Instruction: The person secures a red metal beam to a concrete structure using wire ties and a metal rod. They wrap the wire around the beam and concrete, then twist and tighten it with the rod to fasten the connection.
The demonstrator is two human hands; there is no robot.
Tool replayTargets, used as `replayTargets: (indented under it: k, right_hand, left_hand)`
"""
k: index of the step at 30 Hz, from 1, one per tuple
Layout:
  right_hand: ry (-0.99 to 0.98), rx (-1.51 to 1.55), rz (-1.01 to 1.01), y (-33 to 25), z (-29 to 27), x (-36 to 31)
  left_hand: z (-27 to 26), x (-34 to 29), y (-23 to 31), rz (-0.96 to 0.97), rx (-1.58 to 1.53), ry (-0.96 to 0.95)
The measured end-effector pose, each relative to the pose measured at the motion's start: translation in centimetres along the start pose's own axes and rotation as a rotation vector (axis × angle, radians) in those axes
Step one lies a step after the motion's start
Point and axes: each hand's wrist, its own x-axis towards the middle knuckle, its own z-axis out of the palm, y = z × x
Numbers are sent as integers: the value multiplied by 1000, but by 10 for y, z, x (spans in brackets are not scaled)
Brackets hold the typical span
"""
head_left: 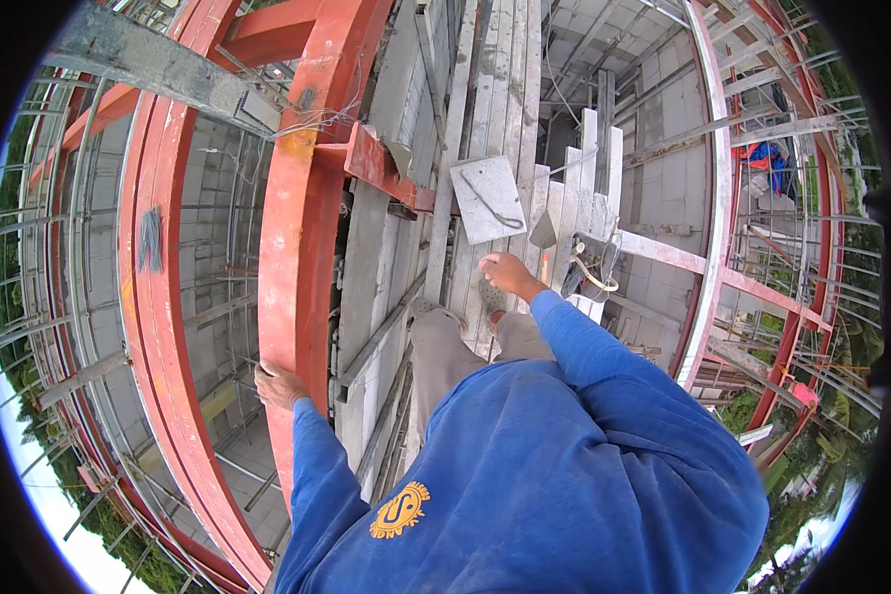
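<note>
My left hand (280,384) lies across a red steel beam (292,267), its fingers hooked over the beam's left edge. My right hand (510,274) hangs above the plank walkway with its fingers curled in, and nothing sticks out of it. Just beyond it lies a light grey square board (475,223) with a bent metal rod (490,203) on top. To the right of the board, a pointed trowel (544,232) with an orange handle rests on the planks. Beside the trowel sits a dark container (592,265) with a pale loop over it. My feet stand on the planks.
Long planks (500,79) run away ahead between grey block walls. More red beams (153,297) and metal scaffold tubes stand at the left, with a deep drop between them. A grey timber (158,69) crosses at upper left. A pale-topped beam (713,198) bounds another drop on the right.
</note>
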Motion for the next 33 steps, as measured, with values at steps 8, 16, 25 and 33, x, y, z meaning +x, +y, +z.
replayTargets:
  k: [8,16,25,33]
  right_hand:
    - [82,-1093,-191,175,-87,-52]
    - [297,-438,158,261,-94,-154]
    - [503,439,480,201,-56,-207]
    - [409,294,343,233,-25,-165]
  left_hand:
    - [-7,0,5,-9,24,-55]
    - [-13,-10,17,-3,2,-75]
    - [-9,5,8,43,93,-58]
    - [-26,-2,-3,-15,85,-57]
